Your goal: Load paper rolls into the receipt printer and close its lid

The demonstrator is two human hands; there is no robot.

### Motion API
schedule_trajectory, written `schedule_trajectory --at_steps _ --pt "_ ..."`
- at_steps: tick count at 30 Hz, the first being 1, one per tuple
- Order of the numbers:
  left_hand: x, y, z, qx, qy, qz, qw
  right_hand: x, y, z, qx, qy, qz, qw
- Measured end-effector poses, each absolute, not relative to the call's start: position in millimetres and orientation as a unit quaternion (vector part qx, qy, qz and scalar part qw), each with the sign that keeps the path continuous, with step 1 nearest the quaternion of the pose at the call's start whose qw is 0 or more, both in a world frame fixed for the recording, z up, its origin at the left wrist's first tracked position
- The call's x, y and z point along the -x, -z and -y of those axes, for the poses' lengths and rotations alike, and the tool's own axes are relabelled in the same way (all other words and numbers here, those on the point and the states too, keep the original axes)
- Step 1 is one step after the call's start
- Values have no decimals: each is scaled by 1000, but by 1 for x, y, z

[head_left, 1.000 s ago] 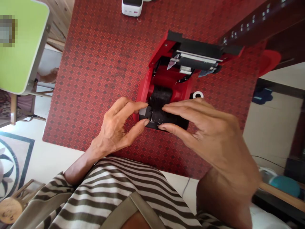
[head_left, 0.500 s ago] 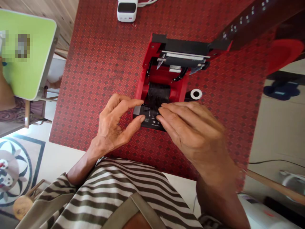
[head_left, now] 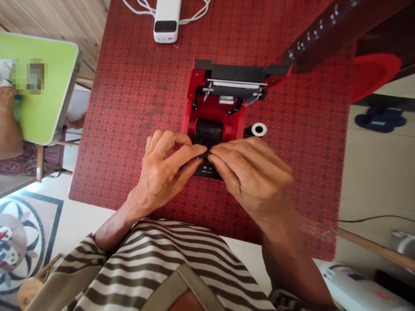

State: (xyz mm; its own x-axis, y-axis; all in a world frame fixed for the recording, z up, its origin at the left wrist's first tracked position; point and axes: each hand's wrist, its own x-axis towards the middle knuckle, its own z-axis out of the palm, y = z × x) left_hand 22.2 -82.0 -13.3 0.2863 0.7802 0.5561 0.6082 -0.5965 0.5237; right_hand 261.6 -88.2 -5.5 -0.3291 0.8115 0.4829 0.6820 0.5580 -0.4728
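A red-and-black machine (head_left: 240, 121) that looks like a label printer stands on the table with its lid raised, showing a dark roller (head_left: 235, 91). Inside its red well lies a roll of shiny black ribbon (head_left: 208, 131). Over the machine's black front panel (head_left: 207, 171), my left hand (head_left: 168, 166) pinches the ribbon's near edge between thumb and forefinger. My right hand (head_left: 251, 172) pinches the same edge, its fingertips almost touching the left ones. The fingers partly hide the pinched edge. Just right of the machine is a black roll with a white core (head_left: 259, 129).
The table (head_left: 139, 86) has a red patterned cover. A white device with a dark display (head_left: 166, 26) and white cables lies at the back. A dark brown tube-like object (head_left: 317, 39) slants in at upper right. Another person's arm (head_left: 9, 125) rests by a green table (head_left: 55, 95).
My left hand has moved right and closed from an open curve onto the ribbon's edge. My right hand keeps its pinch. The whole view has shifted slightly.
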Motion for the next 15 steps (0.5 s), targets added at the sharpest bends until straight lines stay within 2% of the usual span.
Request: schedule_trajectory --at_steps 5,9,11,15 --pt "-22 15 82 -802 -423 -410 100 -264 -4 87 446 -98 811 367" --pt "-18 14 82 -815 -412 -396 100 -275 -22 71 458 11 769 446" --pt "-16 12 82 -821 -403 -392 97 -281 -29 57 498 47 748 436" --pt "-14 11 84 -827 -390 -393 94 -286 -28 27 516 11 770 375"
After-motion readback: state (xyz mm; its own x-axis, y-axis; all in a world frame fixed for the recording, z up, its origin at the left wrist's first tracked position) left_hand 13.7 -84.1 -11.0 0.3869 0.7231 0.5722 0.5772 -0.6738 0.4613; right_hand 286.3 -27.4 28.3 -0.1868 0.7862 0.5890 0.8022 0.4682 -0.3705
